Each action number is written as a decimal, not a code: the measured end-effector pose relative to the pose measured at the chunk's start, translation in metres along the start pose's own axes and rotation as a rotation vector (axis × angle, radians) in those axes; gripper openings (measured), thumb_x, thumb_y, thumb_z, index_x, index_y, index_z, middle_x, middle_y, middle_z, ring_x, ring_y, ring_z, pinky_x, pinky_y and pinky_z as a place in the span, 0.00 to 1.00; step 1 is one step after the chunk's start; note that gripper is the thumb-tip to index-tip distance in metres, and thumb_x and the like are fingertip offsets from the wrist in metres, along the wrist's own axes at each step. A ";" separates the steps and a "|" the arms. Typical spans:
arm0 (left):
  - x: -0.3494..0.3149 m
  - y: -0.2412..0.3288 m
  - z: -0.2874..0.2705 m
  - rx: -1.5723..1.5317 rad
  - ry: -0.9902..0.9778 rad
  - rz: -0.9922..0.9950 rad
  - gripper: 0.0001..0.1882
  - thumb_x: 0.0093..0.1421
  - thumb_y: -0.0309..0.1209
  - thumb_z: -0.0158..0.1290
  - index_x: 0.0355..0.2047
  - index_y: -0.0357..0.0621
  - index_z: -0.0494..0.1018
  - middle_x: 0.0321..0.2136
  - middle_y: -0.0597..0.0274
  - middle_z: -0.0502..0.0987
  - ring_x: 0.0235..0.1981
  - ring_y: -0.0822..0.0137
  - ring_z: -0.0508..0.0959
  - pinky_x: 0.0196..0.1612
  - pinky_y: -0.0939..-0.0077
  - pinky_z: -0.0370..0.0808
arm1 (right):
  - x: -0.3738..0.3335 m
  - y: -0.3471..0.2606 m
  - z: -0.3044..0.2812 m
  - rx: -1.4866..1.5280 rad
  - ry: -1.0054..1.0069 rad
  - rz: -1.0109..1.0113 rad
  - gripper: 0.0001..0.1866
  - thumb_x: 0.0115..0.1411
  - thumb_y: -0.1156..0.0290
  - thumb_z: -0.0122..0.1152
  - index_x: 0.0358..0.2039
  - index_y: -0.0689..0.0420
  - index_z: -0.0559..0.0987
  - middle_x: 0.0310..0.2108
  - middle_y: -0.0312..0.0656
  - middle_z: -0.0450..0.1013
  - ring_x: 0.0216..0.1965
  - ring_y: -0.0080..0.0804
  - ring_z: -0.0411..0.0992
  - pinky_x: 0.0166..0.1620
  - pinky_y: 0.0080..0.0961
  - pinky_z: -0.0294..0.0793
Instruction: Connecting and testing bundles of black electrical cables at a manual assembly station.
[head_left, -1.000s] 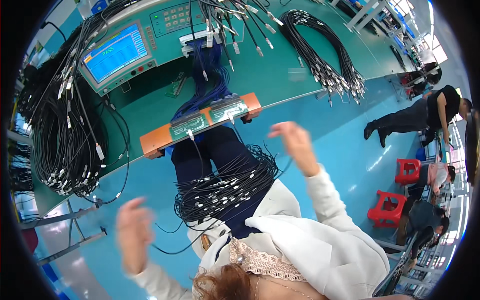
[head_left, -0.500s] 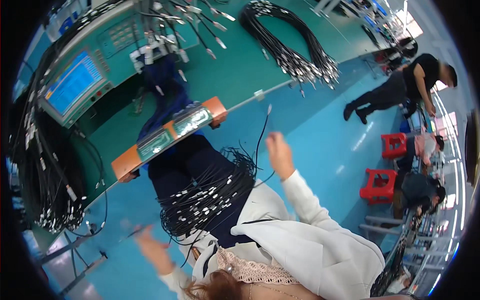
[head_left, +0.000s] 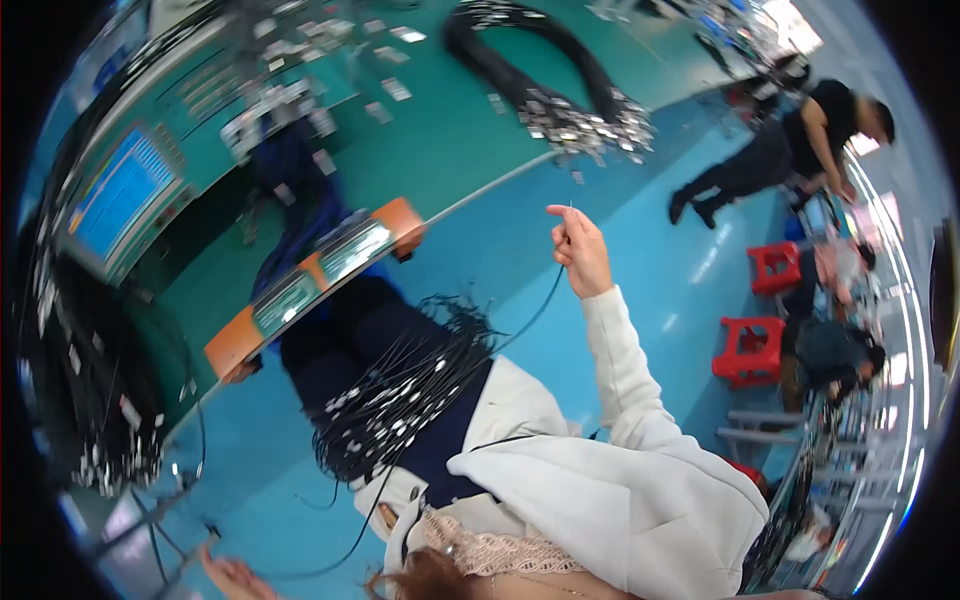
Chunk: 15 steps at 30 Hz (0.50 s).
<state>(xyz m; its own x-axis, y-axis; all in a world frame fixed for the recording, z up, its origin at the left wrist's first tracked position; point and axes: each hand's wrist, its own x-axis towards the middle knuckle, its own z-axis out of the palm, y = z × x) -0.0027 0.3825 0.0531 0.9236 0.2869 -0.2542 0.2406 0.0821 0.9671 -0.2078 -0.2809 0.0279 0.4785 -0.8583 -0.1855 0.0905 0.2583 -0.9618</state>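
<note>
A bundle of thin black cables (head_left: pixel 400 400) with whitish connector ends lies across my lap. My right hand (head_left: pixel 582 250) is raised out over the floor, its fingers closed on a black cable (head_left: pixel 545 305) that runs back to the lap. Low at the left, my left hand (head_left: pixel 235 577) is partly cut off and slightly blurred. Another stretch of black cable (head_left: pixel 345 553) reaches it from the lap, and its fingers seem pinched on that. Whether both stretches belong to one cable cannot be made out.
Ahead stands a green workbench (head_left: pixel 430 150) with a screened tester (head_left: pixel 125 195), a looped cable bundle (head_left: pixel 590 110) and an orange-ended fixture (head_left: pixel 315 285) at its edge. More cables (head_left: pixel 95 380) hang at left. Red stools (head_left: pixel 748 352) and a standing person (head_left: pixel 800 150) are at right.
My right hand has lifted up and slightly right. My left hand has moved down and left, with a cable now stretched toward it. The whole view has shifted a little.
</note>
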 end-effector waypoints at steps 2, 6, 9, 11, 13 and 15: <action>-0.035 0.002 0.083 -0.018 -0.443 0.113 0.23 0.63 0.32 0.44 0.58 0.39 0.58 0.18 0.76 0.54 0.15 0.85 0.50 0.17 0.89 0.50 | -0.020 -0.006 0.043 0.049 -0.219 0.033 0.18 0.68 0.61 0.40 0.40 0.64 0.72 0.19 0.33 0.64 0.16 0.13 0.51 0.20 0.14 0.52; -0.090 0.001 0.233 -0.186 -0.793 -0.309 0.10 0.65 0.30 0.41 0.41 0.36 0.66 0.15 0.73 0.57 0.16 0.80 0.54 0.19 0.85 0.53 | -0.049 0.006 0.112 -0.063 -0.512 0.146 0.13 0.66 0.64 0.44 0.34 0.61 0.72 0.17 0.29 0.61 0.18 0.14 0.54 0.22 0.14 0.54; -0.092 -0.028 0.287 -0.206 -0.821 -0.323 0.10 0.67 0.32 0.40 0.35 0.40 0.67 0.16 0.73 0.59 0.16 0.82 0.54 0.19 0.86 0.53 | -0.062 0.030 0.160 -0.132 -0.566 0.207 0.13 0.66 0.64 0.45 0.33 0.61 0.73 0.16 0.31 0.62 0.15 0.13 0.53 0.18 0.12 0.51; -0.092 -0.045 0.305 -0.193 -0.801 -0.234 0.11 0.67 0.33 0.40 0.35 0.40 0.68 0.15 0.73 0.58 0.16 0.82 0.55 0.19 0.86 0.54 | -0.063 0.043 0.177 -0.182 -0.546 0.190 0.14 0.66 0.64 0.45 0.32 0.61 0.73 0.15 0.32 0.64 0.14 0.12 0.53 0.17 0.11 0.50; -0.089 -0.059 0.318 -0.191 -0.786 -0.239 0.11 0.67 0.33 0.40 0.35 0.39 0.68 0.16 0.72 0.60 0.16 0.82 0.55 0.20 0.86 0.54 | -0.061 0.048 0.184 -0.184 -0.506 0.219 0.14 0.66 0.65 0.44 0.31 0.61 0.73 0.14 0.32 0.65 0.13 0.12 0.53 0.16 0.11 0.49; -0.089 -0.065 0.325 -0.188 -0.775 -0.231 0.11 0.67 0.33 0.39 0.34 0.38 0.68 0.17 0.71 0.63 0.16 0.82 0.56 0.20 0.86 0.55 | -0.056 0.052 0.185 -0.207 -0.497 0.242 0.14 0.65 0.65 0.44 0.31 0.61 0.74 0.14 0.32 0.64 0.13 0.12 0.54 0.16 0.11 0.49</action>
<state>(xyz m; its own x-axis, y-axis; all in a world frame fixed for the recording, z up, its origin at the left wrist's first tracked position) -0.0039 0.0409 0.0150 0.8176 -0.4898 -0.3027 0.4588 0.2365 0.8565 -0.0682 -0.1374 0.0250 0.8209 -0.4620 -0.3358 -0.2207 0.2858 -0.9325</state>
